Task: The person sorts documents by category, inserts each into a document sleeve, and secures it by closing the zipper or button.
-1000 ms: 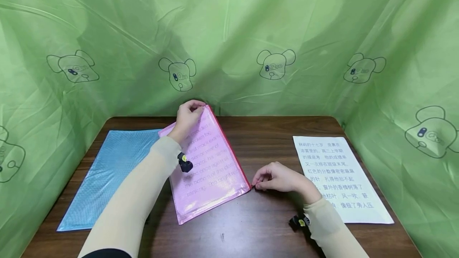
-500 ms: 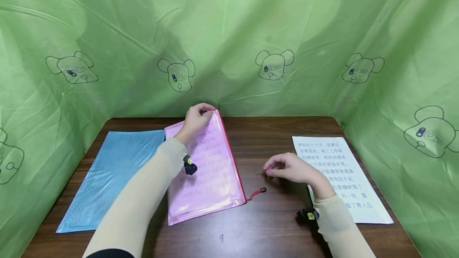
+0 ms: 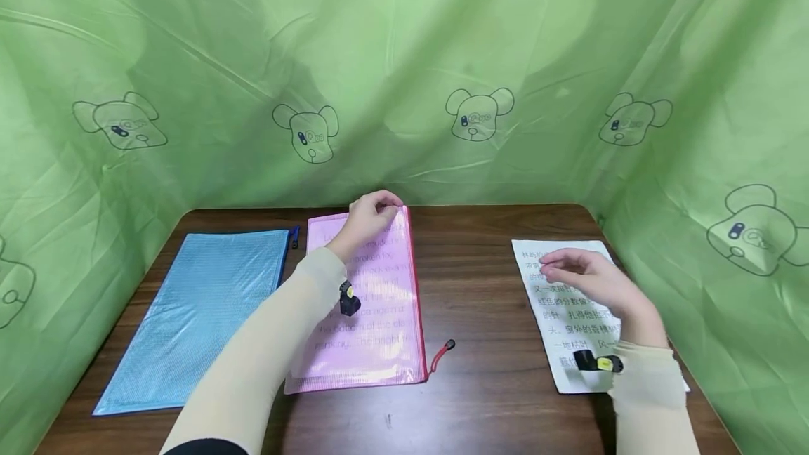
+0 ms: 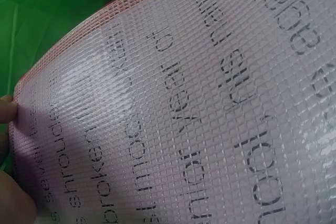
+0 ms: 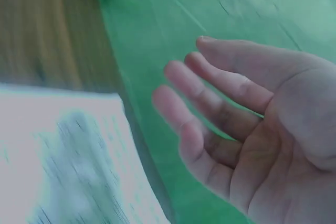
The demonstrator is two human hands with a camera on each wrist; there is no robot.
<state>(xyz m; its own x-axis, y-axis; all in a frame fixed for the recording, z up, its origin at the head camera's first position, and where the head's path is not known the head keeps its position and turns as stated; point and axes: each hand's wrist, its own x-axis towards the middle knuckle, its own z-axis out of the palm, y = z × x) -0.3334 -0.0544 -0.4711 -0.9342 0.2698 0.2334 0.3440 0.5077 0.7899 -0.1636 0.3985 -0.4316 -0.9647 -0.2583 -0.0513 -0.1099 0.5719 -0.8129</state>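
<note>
My left hand point(image 3: 369, 223) pinches the top right corner of a pink mesh zipper pouch point(image 3: 366, 343), which has a printed English sheet inside. A red zipper runs along the pouch's right edge, and its red pull cord point(image 3: 440, 357) sticks out at the lower right corner. In the left wrist view the mesh point(image 4: 173, 108) fills most of the picture, with a thumb and finger at its edge. My right hand point(image 3: 597, 279) hovers above a white sheet of printed Chinese text point(image 3: 569, 364). Its fingers are loosely bent and hold nothing, as the right wrist view also shows.
A blue mesh zipper pouch point(image 3: 202, 307) lies on the left of the brown wooden table point(image 3: 480, 406), its dark blue pull cord point(image 3: 294, 237) at the top right corner. A green curtain point(image 3: 392, 76) with bear-head outlines surrounds the table at the back and sides.
My right hand has let go of the red pull cord and moved right, over the white sheet. My left hand has shifted the pink pouch, straightening it and bringing its top edge rightward.
</note>
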